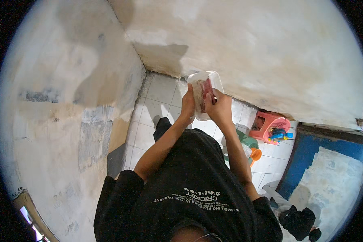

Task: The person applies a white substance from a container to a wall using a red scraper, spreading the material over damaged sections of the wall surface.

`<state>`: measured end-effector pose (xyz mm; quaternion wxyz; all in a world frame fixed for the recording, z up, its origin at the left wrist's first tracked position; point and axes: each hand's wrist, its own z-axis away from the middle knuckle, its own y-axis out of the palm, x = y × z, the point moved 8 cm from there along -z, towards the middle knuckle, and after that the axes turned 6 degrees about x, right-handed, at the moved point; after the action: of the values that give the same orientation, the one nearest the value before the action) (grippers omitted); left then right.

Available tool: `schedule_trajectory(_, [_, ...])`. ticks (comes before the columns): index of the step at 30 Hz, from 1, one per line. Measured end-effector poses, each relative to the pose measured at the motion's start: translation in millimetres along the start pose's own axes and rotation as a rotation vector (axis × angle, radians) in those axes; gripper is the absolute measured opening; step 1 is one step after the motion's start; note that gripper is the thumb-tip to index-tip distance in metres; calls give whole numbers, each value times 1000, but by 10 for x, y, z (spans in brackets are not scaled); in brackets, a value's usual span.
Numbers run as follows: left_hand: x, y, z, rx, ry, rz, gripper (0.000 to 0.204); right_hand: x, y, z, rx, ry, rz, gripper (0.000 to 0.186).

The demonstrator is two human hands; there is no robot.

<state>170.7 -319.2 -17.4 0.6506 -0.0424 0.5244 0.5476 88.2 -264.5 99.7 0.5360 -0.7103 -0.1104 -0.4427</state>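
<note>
A white plastic tub [197, 80], roughly rectangular with rounded corners, is held up in front of me near the far wall. My left hand [188, 107] grips its left side, with the thumb up along the rim. Over the tub's right part, my right hand [219, 107] is closed on a flat red scraper-like piece [206, 86] that lies inside the tub, against its floor or wall. Pale residue coats the inside of the tub. The fingertips of my right hand are partly hidden.
Patchy, plastered walls [250, 48] meet at a corner ahead of me, above white floor tiles [161, 86]. To the right stand a red plastic stool [257, 134], a blue-and-yellow object [277, 134] and an orange cup-like thing [255, 154]. A blue panel [288, 171] lies farther right, near dark cloth [298, 220].
</note>
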Motion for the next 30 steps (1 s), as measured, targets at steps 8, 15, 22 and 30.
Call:
schedule_trajectory(8, [-204, -377, -230, 56, -16, -25, 70, 393, 229, -185, -53, -36, 9, 13])
schedule_trajectory(15, [-310, -482, -460, 290, -24, 324, 65, 517, 531, -228, -143, 25, -137, 12])
schedule_trajectory(22, [-602, -399, -254, 489, -185, 462, 68, 905, 243, -221, -206, 92, -8, 8])
schedule_trajectory(30, [-540, -538, -233, 409, -161, 298, 62, 811, 600, -290, -116, 133, 66, 10])
